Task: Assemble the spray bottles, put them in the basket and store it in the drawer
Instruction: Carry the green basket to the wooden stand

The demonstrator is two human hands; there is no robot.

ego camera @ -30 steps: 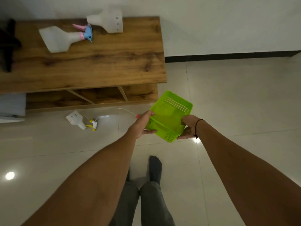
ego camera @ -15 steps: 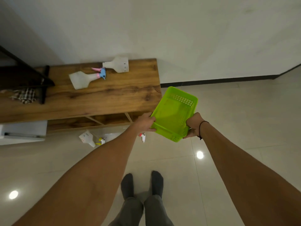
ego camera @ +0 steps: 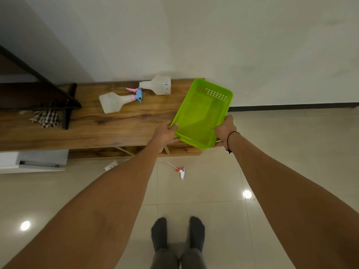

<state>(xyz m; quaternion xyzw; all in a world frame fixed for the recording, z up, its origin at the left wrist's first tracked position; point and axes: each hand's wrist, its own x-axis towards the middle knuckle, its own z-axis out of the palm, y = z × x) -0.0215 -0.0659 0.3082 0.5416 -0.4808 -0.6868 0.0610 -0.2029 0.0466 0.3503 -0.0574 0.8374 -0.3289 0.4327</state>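
Over the table's (ego camera: 97, 131) right end, your left hand (ego camera: 165, 134) and right hand (ego camera: 223, 131) grip the green basket (ego camera: 202, 113), tilted. Two bottles (ego camera: 114, 100) (ego camera: 158, 85) lie behind it.

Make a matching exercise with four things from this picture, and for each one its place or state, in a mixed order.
Things:
1. green basket
2. bottle with pink and blue sprayer
3. loose spray head
4. checked cloth

Places or states:
A. lies on the floor tiles
B. held by left hand and right hand
C. lies at the left on the wooden table
D. lies on its side, mid-table

Pairs: 1-B, 2-D, 3-A, 4-C
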